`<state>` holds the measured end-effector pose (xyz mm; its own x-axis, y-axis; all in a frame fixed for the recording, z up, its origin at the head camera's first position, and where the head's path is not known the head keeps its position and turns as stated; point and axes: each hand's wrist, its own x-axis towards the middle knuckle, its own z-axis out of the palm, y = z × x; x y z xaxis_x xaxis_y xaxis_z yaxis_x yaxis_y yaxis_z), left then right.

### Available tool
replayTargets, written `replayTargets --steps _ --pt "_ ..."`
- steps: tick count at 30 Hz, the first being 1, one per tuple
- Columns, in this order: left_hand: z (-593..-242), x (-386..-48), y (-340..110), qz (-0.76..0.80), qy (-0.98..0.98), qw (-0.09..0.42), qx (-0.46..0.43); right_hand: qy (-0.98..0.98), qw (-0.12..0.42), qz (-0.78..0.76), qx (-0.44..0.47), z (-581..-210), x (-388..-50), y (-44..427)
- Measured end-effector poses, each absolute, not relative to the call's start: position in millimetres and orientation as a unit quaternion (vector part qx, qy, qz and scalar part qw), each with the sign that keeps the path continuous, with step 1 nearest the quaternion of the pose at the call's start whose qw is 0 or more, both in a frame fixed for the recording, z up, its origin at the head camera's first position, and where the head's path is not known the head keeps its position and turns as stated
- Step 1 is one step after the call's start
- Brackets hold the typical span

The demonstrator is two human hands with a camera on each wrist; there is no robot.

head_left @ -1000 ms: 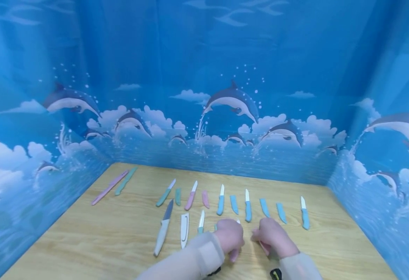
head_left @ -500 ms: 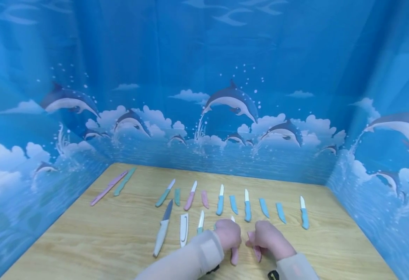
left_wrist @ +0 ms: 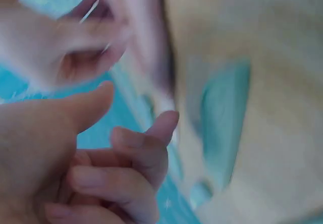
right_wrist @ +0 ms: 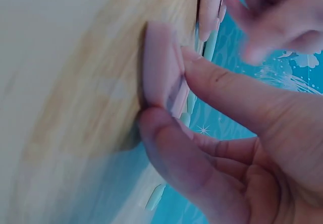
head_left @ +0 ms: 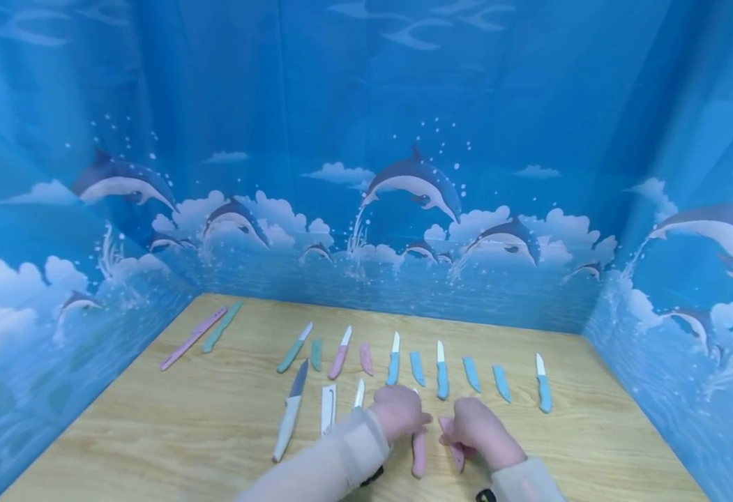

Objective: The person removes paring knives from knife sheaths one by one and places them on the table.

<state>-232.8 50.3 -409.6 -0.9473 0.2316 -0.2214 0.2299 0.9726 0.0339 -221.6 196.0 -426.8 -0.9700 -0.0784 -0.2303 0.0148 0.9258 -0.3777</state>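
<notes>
A pink-handled knife (head_left: 418, 453) lies on the table just right of my left hand (head_left: 399, 411), which partly covers its blade. The left wrist view shows my thumb and loosely bent fingers (left_wrist: 128, 178) apart from that pink handle (left_wrist: 146, 32), with nothing between them. A green sheath (left_wrist: 224, 118) lies close by. My right hand (head_left: 480, 427) pinches a pink knife sheath (right_wrist: 160, 62) between thumb and finger, low over the table or touching it; I cannot tell which. The left forearm hides part of a green knife (head_left: 358, 396).
Further back lie blue knives (head_left: 443, 380) and blue sheaths (head_left: 501, 383), plus a pink knife (head_left: 339, 355) and a green one (head_left: 292, 354). To the left are a large white-handled knife (head_left: 287, 422) and its white sheath (head_left: 328, 408). A dolphin-print curtain (head_left: 366, 174) surrounds the wooden table (head_left: 153, 432).
My left hand has let go of the pink knife and drawn slightly left and up, uncovering its handle. The right hand, with the pink sheath, has shifted slightly left.
</notes>
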Motion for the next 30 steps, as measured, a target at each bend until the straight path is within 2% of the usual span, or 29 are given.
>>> replayTargets --steps 6,12,16,19,24,30 --pt "-392.7 -255.3 5.5 0.085 0.992 0.053 0.076 0.972 0.124 -0.199 0.001 -430.5 -218.9 195.5" --pt "-381.6 -285.5 -65.9 0.188 0.98 0.006 0.066 0.972 0.118 -0.202 -0.006 -429.6 -218.4 194.5" --pt "-387.0 -303.1 -116.1 0.186 0.982 -0.031 0.034 0.971 0.117 -0.208 -0.009 -428.3 -218.6 195.4" --pt "-397.6 -314.3 -155.9 0.185 0.982 -0.037 0.009 0.969 0.117 -0.216 -0.005 -430.6 -217.5 195.7" --pt "-409.1 -327.2 -216.3 0.189 0.982 -0.013 -0.018 0.97 0.115 -0.212 -0.004 -433.1 -216.3 195.9" --pt "-416.5 -336.7 -262.8 0.205 0.978 -0.005 -0.047 0.978 0.099 -0.18 -0.023 -429.8 -218.8 195.6"
